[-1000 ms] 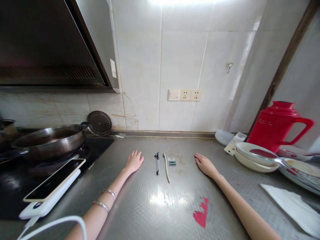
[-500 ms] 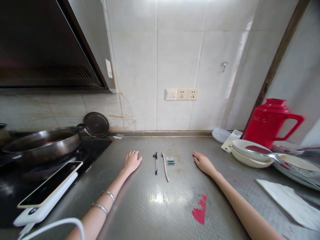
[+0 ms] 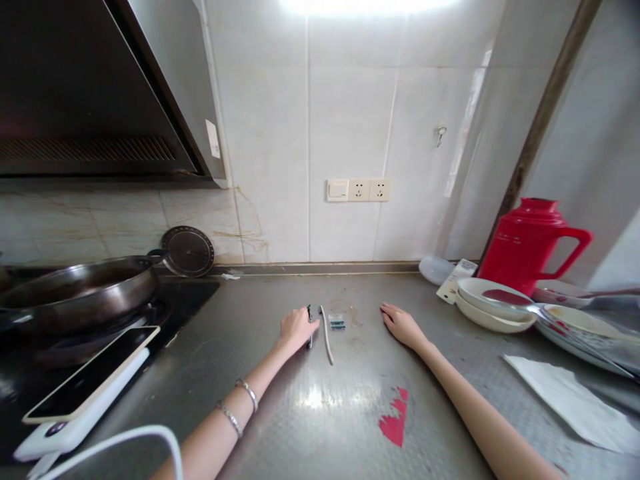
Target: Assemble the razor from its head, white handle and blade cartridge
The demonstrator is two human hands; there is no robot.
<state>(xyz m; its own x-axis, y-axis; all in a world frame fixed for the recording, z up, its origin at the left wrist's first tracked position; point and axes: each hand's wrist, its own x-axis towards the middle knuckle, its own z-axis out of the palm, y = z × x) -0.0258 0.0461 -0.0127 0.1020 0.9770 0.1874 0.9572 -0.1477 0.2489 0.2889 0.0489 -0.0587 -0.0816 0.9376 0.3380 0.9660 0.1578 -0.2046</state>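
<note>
Left hand (image 3: 297, 330) sits over the razor (image 3: 309, 343), grip too hidden to call, while the right hand (image 3: 403, 326) lies open on the surface (image 3: 273, 427), likely for support.

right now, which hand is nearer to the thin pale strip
Left: the left hand is just left of the pale strip, over a slim tool; the right hand rests on the counter, farther to the strip's right.

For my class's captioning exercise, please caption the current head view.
Left hand partly covers a razor-like tool; right hand rests on metal counter.
</note>
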